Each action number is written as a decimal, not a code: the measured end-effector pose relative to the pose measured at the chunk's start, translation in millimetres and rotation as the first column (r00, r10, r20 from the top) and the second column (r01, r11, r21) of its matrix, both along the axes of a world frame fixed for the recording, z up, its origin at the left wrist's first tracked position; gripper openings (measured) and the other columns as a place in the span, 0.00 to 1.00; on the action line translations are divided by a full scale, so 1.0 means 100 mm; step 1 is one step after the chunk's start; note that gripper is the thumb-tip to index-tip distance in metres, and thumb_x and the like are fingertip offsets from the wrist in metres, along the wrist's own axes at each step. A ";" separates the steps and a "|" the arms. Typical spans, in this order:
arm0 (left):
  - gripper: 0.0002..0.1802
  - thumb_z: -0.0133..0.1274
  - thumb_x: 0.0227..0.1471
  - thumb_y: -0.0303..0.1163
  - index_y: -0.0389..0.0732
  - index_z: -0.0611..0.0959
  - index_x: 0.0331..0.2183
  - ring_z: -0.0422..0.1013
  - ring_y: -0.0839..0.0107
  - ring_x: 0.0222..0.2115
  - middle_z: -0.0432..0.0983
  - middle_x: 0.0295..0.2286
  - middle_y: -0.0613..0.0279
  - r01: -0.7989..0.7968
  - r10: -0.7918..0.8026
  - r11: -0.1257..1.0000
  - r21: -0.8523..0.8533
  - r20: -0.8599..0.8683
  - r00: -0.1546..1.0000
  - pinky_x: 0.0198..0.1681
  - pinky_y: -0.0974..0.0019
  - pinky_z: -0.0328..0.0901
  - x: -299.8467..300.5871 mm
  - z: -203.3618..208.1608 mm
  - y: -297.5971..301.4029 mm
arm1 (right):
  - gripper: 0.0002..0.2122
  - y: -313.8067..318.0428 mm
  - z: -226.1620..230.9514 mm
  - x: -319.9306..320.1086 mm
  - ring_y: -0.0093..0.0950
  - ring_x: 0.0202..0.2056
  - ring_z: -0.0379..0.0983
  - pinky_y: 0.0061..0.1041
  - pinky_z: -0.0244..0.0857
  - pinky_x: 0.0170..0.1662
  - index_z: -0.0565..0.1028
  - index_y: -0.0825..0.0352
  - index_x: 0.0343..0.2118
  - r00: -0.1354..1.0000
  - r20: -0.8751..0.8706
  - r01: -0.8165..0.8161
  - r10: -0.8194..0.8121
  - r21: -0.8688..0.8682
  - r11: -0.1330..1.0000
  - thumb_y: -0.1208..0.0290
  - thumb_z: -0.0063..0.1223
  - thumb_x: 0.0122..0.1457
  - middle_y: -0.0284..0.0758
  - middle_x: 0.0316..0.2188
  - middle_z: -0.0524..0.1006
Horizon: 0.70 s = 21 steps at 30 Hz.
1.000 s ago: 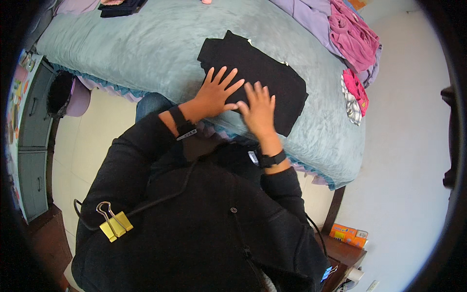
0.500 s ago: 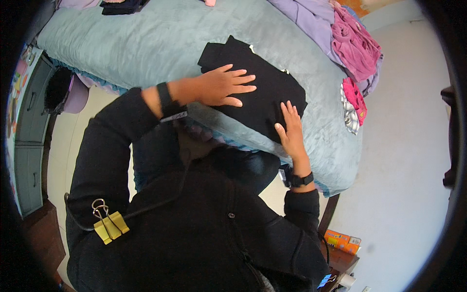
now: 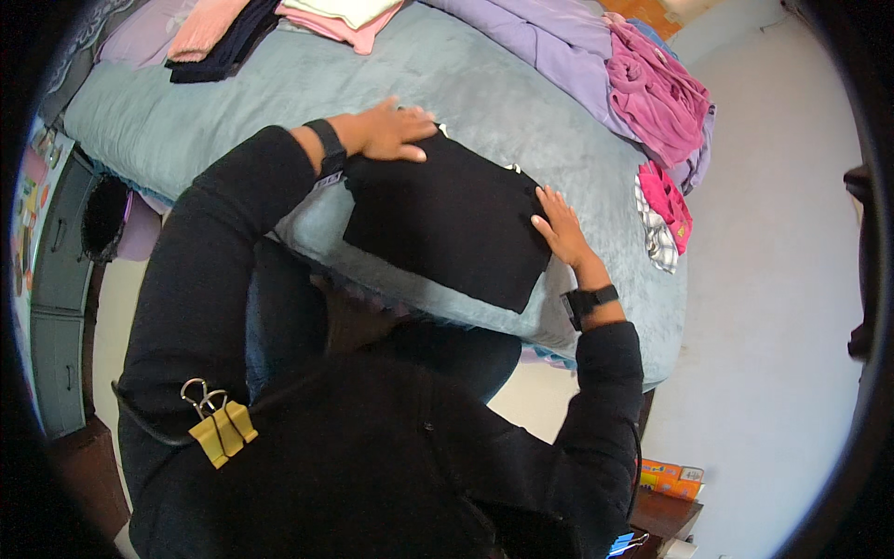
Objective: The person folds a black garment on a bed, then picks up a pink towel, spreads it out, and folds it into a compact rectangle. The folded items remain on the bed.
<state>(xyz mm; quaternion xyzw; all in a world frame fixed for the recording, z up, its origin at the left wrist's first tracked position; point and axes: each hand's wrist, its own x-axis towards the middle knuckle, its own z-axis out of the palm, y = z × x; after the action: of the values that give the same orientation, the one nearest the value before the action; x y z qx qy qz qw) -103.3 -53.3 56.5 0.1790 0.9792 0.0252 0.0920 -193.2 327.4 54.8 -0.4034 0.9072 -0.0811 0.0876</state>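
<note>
A folded black garment (image 3: 447, 224) lies flat near the front edge of the bed, with small white bits showing along its far edge. My left hand (image 3: 389, 130) rests on its far left corner, fingers stretched out and slightly blurred. Against the right edge of the cloth lies my right hand (image 3: 562, 229), open, its fingers touching the fabric near the far right corner. Neither hand grasps anything. What kind of garment it is cannot be told from this side.
The bed (image 3: 298, 93) has a pale blue-green cover. Folded clothes (image 3: 345, 19) sit at its far left, and a purple blanket (image 3: 531, 37) and a pink garment (image 3: 656, 88) at the far right. A lined bin (image 3: 140, 228) stands beside a grey cabinet (image 3: 58, 279).
My left hand has moved from the middle of the garment to its far left corner. My right hand has shifted to the right edge. The cloth now lies squarer, and the view has moved.
</note>
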 end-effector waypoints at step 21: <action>0.37 0.31 0.57 0.58 0.47 0.52 0.61 0.40 0.62 0.62 0.43 0.61 0.59 0.414 -0.403 0.910 -0.009 0.217 0.889 0.61 0.45 0.36 -0.44 -0.18 0.68 | 0.31 -0.68 -0.24 -0.24 0.36 0.64 0.39 0.49 0.34 0.62 0.53 0.54 0.62 0.939 0.121 -0.343 0.322 0.239 0.909 0.42 0.31 0.59 0.35 0.63 0.49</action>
<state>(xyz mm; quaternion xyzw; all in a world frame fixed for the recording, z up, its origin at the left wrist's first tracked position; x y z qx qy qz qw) -147.2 15.2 38.0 0.3746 0.9047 -0.0029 0.2029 -217.0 259.6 30.4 -0.5337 0.8238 0.0370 0.1872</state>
